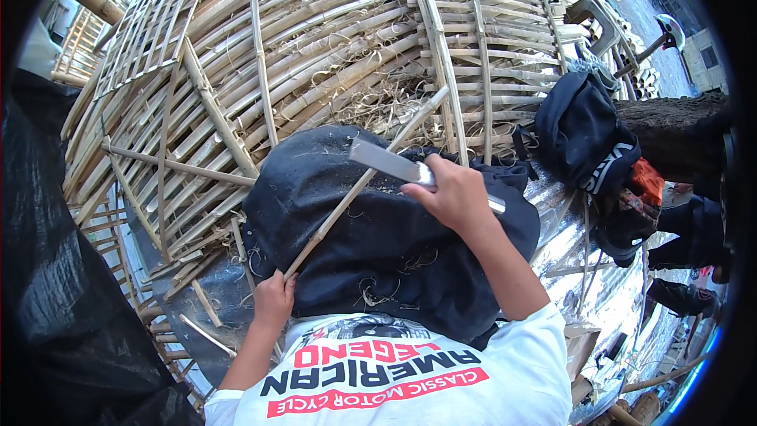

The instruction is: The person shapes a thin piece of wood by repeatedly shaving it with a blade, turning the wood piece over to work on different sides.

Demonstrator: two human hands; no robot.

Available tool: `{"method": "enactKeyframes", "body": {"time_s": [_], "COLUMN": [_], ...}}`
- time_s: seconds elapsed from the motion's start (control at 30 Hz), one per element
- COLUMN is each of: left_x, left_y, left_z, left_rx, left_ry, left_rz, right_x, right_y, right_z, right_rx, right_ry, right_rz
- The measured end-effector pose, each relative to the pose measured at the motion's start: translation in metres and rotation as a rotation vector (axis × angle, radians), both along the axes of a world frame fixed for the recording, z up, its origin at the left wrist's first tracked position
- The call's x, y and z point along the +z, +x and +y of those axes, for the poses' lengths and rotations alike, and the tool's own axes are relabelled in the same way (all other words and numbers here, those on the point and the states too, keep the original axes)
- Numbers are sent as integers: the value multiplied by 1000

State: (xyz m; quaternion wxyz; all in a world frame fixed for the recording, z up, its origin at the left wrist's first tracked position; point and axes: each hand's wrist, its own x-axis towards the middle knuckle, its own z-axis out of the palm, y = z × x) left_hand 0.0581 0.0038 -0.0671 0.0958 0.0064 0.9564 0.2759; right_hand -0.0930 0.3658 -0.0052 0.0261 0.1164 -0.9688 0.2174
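My left hand (274,300) is closed round the lower end of a bamboo strip (335,214). The strip slants up and away to the right across the black cloth (398,248) that covers my lap. My right hand (456,193) grips the handle of a broad-bladed knife (385,161), whose metal handle end pokes out beyond my palm. The flat grey blade points left and crosses the strip near its middle; I cannot tell whether it touches. Thin shavings lie on the cloth.
Long split bamboo poles (339,71) spread ahead, with curled shavings among them. A bamboo lattice (150,28) lies at the far left, beside black plastic sheeting (59,252). At right are a black bag (587,130), a thick log (670,122) and a shiny silvery sheet (556,256).
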Motion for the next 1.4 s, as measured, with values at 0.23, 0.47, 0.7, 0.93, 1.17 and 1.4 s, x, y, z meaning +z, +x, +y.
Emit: {"method": "enactKeyframes", "body": {"time_s": [0.23, 0.47, 0.7, 0.93, 1.17, 1.4], "left_x": [-8, -20, -21, -10, -8, -10], "left_y": [-2, -6, -8, -12, -14, -17], "left_z": [-2, -5, -4, 4, 2, 4], "left_rx": [-9, -46, -33, -19, -35, -63], "left_ry": [-45, 59, 43, 15, -58, -11], "left_rz": [42, 52, 53, 72, 34, 50], "right_x": [-22, -7, -12, -18, -5, 8], "right_y": [-52, -24, -49, -64, -78, -86], "right_z": [43, 16, 32, 32, 36, 81], "right_rx": [-170, 62, -118, -162, -126, -353], "right_ry": [175, 185, 15, 166, 272, 390], "right_rz": [138, 152, 176, 169, 214, 170]}}
